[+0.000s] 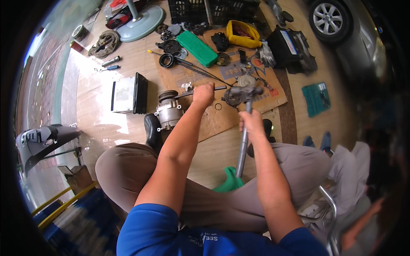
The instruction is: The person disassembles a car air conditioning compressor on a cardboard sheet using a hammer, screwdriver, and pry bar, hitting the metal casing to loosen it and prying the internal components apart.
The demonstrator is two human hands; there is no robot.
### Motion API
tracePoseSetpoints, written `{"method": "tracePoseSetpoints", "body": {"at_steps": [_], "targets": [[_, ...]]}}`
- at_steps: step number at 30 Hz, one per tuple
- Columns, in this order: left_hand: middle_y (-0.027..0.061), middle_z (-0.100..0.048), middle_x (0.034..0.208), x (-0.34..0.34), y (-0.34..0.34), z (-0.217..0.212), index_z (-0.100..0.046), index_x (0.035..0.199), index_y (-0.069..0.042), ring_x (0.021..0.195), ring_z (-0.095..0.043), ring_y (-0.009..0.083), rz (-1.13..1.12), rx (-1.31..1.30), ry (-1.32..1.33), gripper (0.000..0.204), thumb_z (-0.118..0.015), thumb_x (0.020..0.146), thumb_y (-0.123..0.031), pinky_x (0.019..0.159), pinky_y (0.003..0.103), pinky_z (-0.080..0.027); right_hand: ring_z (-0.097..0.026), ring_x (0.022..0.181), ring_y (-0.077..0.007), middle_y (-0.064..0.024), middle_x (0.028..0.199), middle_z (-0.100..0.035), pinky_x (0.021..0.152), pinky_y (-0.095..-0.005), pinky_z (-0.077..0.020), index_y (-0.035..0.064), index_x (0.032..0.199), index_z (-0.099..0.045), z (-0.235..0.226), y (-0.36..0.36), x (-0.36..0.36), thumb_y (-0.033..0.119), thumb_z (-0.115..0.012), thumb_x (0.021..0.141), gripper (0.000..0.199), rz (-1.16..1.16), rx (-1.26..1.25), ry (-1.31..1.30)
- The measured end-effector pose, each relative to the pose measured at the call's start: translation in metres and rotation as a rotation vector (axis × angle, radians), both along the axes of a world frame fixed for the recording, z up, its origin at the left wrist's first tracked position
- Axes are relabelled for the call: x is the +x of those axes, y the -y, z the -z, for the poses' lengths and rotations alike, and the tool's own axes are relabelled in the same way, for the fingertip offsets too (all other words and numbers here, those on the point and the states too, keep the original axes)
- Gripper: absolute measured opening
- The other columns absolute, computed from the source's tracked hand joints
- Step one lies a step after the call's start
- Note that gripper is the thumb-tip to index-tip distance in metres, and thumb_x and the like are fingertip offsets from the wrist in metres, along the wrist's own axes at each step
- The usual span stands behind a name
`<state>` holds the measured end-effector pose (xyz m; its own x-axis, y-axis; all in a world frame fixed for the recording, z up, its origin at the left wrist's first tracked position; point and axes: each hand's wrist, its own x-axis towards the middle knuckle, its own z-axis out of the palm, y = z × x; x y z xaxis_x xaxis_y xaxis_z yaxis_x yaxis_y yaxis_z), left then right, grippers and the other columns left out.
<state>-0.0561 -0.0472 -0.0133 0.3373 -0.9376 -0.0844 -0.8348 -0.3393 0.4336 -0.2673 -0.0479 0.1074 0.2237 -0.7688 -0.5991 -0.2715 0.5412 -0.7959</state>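
Gripping: the left hand [204, 94] is closed around a dark bar-shaped tool [200, 90] that lies across the cardboard sheet [213, 119].
Right hand: the right hand [252, 122] is wrapped round the grey hammer handle [242, 149], just below the hammer head [247, 91].
Workpiece: a round metal part [234, 96] sits on the cardboard just beside the left hand, right under the hammer head.
Nearby: an alternator [168, 112] stands to the left of the hands; a green case [197, 48] and a yellow tub [243, 34] lie farther off.
Doing it well: I judge that the bar should be held steady against the part, fingers clear of the hammer's path, with short, square blows.
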Motion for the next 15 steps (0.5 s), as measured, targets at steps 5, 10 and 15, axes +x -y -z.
{"method": "tracePoseSetpoints", "body": {"at_steps": [5,10,15], "targets": [[0.0177,-0.067,0.090,0.008,-0.003,0.004,-0.059,0.094,-0.007,0.088,-0.065,0.0360,-0.008,-0.014,-0.002,0.016,-0.048,0.085,-0.012,0.074,0.047,-0.050,-0.046,0.041,-0.0144,-0.0036,0.058,-0.047,0.038,-0.0320,-0.0415,0.0043,0.075,-0.046,-0.029,0.017,0.009,0.011,-0.055,0.083,0.014,0.320,-0.160,0.225],[0.0187,-0.067,0.089,0.008,0.003,-0.010,-0.058,0.096,-0.006,0.085,-0.065,0.0370,-0.092,-0.001,-0.005,0.018,-0.045,0.088,-0.013,0.074,0.047,-0.050,-0.048,0.042,-0.0140,-0.0036,0.058,-0.047,0.038,-0.0312,-0.0413,0.0045,0.079,-0.046,-0.010,0.011,0.016,0.007,-0.056,0.081,0.010,-0.182,0.004,-0.039],[0.0129,-0.070,0.093,0.006,0.002,-0.003,-0.058,0.099,-0.009,0.090,-0.067,0.0310,-0.047,0.092,0.043,0.018,-0.054,0.082,-0.007,0.078,0.044,-0.048,-0.049,0.044,-0.0127,-0.0026,0.059,-0.048,0.038,-0.0296,-0.0419,0.0050,0.080,-0.047,-0.006,0.006,0.006,0.009,-0.058,0.081,0.011,-0.073,0.016,0.011]]}}
